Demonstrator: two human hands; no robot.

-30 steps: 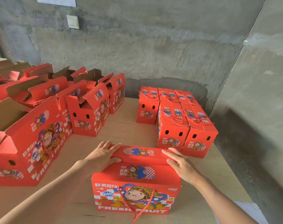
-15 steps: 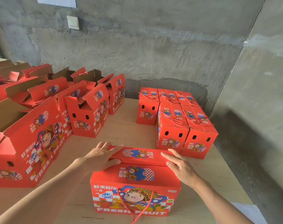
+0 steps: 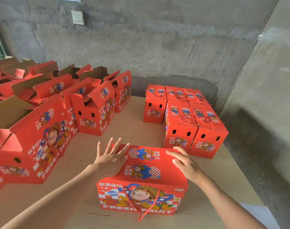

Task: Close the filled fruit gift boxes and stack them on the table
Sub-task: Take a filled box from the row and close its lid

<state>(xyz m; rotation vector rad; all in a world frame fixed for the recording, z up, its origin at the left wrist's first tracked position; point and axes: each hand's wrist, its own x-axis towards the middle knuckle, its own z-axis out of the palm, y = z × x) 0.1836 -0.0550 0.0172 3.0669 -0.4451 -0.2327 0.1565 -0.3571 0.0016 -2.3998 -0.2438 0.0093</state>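
Note:
A red fruit gift box [image 3: 143,195] with a cartoon figure and "FRESH FRUIT" lettering stands at the near middle of the wooden table [image 3: 132,126]. Its two top flaps lie folded down, and a red cord handle hangs over its front. My left hand [image 3: 110,158] lies flat on the left end of the lid with fingers spread and straight. My right hand [image 3: 184,161] presses flat on the lid's right end. A group of several closed red boxes [image 3: 182,119] stands close together at the back right.
Several open red boxes [image 3: 93,111] with raised flaps stand in rows along the left side, the nearest one [image 3: 35,142] large at the left edge. A grey concrete wall rises behind, with another on the right. The table's right edge runs close beside the closed boxes.
My left hand's fingers have straightened and spread on the lid. The far flap has come down flatter under both hands. The view has moved slightly.

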